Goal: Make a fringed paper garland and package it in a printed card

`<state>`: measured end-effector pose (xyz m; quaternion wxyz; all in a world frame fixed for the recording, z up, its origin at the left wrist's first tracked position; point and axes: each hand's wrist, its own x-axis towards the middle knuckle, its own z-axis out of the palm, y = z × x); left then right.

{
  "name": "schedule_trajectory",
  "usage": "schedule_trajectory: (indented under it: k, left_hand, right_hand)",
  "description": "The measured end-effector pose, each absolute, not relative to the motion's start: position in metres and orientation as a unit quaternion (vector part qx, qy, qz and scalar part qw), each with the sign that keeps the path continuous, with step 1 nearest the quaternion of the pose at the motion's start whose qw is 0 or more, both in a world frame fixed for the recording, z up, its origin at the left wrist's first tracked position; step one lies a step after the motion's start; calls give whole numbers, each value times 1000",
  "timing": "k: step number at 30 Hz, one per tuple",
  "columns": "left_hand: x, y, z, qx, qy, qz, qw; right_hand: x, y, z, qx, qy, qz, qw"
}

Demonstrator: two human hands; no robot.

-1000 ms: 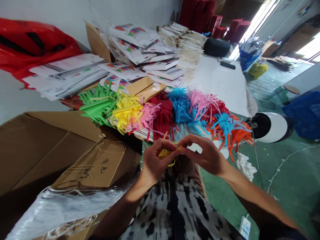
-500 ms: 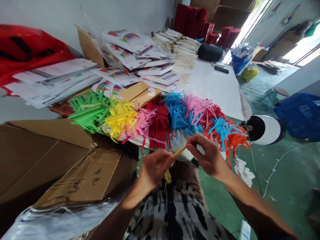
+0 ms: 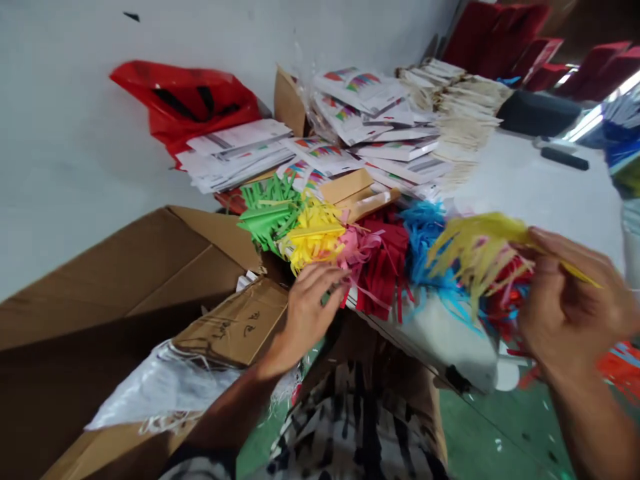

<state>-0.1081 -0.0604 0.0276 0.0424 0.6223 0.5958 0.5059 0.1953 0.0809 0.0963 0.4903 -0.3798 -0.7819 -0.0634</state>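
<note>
My right hand (image 3: 565,310), blurred by motion, is closed on a yellow paper tassel (image 3: 475,250). Its fringe hangs leftward over the blue tassels (image 3: 425,233), and a thin twisted end sticks out to the right of my fingers. My left hand (image 3: 315,300) is at the table's near edge with thumb and fingers apart and nothing visible between them. Just beyond its fingertips lie a pink tassel (image 3: 356,248) and a yellow tassel bundle (image 3: 317,233). Green tassels (image 3: 270,217) are farther left, and dark red ones (image 3: 384,267) to the right.
Printed white packets (image 3: 375,127) are piled at the back, beside a red bag (image 3: 190,100) and stacked cream bundles (image 3: 465,113). A folded brown paper piece (image 3: 350,187) lies behind the tassels. An open cardboard box (image 3: 135,267) stands at the left. A black object (image 3: 565,159) rests on the white table (image 3: 545,193).
My hands have separated. The right has carried the yellow tassel rightward and up over the table; the left has let go and moved toward the pink tassels. The view has turned left.
</note>
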Motion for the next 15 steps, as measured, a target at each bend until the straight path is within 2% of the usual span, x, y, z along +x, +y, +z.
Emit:
schedule_trajectory:
  k: [2, 4, 6, 8, 10, 15]
  left_hand:
    - [-144, -55, 33, 626, 624, 464, -62]
    - [-176, -45, 35, 626, 647, 417, -124]
    - [-200, -33, 33, 641, 656, 370, -147]
    - [-217, -21, 28, 672, 646, 334, -139]
    - [-227, -11, 22, 700, 629, 316, -120]
    - [-236, 2, 17, 721, 607, 308, -131]
  right_hand:
    - [202, 104, 93, -325, -809, -159, 464]
    - [205, 119, 82, -320, -848, -183, 381]
    - [204, 126, 67, -349, -877, -175, 281]
    - [199, 126, 53, -369, -888, -167, 219]
    - [191, 122, 45, -368, -890, -169, 211]
    - [163, 110, 46, -328, -886, -147, 293]
